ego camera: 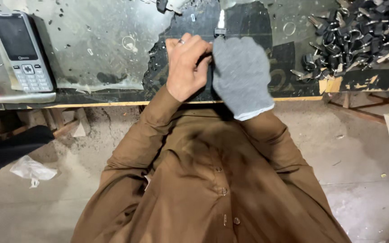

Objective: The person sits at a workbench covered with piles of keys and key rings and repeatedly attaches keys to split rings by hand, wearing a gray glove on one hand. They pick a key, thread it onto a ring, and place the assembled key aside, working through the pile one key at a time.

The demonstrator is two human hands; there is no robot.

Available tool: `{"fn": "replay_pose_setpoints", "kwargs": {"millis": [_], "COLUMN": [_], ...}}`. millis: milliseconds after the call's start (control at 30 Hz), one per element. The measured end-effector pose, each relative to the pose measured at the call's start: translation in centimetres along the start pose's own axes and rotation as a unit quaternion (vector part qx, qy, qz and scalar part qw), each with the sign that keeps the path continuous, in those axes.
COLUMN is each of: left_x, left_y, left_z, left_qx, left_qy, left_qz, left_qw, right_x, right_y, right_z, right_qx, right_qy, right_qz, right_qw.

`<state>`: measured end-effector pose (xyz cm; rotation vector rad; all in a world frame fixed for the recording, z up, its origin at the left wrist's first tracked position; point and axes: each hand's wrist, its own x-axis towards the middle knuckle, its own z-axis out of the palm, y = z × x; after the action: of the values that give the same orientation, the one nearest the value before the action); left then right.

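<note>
The left hand (186, 67) is bare, with a ring on one finger; the right hand (241, 76) wears a grey glove. Both are pressed together, side by side, and closed on a small dark metal piece (220, 31) that sticks out just above where the two meet. Its long axis runs away from the person, straight up the view, with a pale, shiny strip (221, 19) continuing beyond the dark clip-like end. Most of the piece is hidden between the fingers, so how far it reaches down cannot be told.

The hands rest on the surface (91, 45), close to its near edge, which runs just below the wrists. Under them the top is dark and worn; to the left it is covered by a scuffed, shiny sheet with a ragged edge near the left hand. Room lies open on that sheet to the left and ahead of the hands.

Far left of the left hand lies a grey keypad phone (21, 51). Well to the right of the gloved hand sits a heap of dark metal parts (361, 33). Below is a dusty floor (365, 180).
</note>
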<state>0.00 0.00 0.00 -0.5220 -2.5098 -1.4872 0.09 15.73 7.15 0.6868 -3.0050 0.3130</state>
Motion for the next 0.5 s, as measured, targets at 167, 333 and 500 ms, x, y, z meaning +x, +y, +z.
{"fn": "replay_pose_setpoints", "kwargs": {"millis": [167, 333, 500], "left_x": [-1.4, -4.1, -4.3], "left_y": [-0.5, -0.8, -0.8], "left_z": [1.3, 0.8, 1.2], "left_qx": [0.045, 0.070, 0.081], "left_qy": [0.073, 0.075, 0.068], "left_qz": [-0.035, -0.011, 0.056], "left_qw": [0.996, 0.995, 0.993], "right_x": [-2.1, -3.7, -2.1], "right_y": [0.0, -0.6, -1.4], "right_z": [-1.1, -1.5, -0.5], "right_qx": [0.180, 0.198, 0.166], "right_qy": [0.086, 0.034, 0.017], "right_qz": [0.017, 0.007, 0.053], "right_qw": [0.980, 0.980, 0.985]}}
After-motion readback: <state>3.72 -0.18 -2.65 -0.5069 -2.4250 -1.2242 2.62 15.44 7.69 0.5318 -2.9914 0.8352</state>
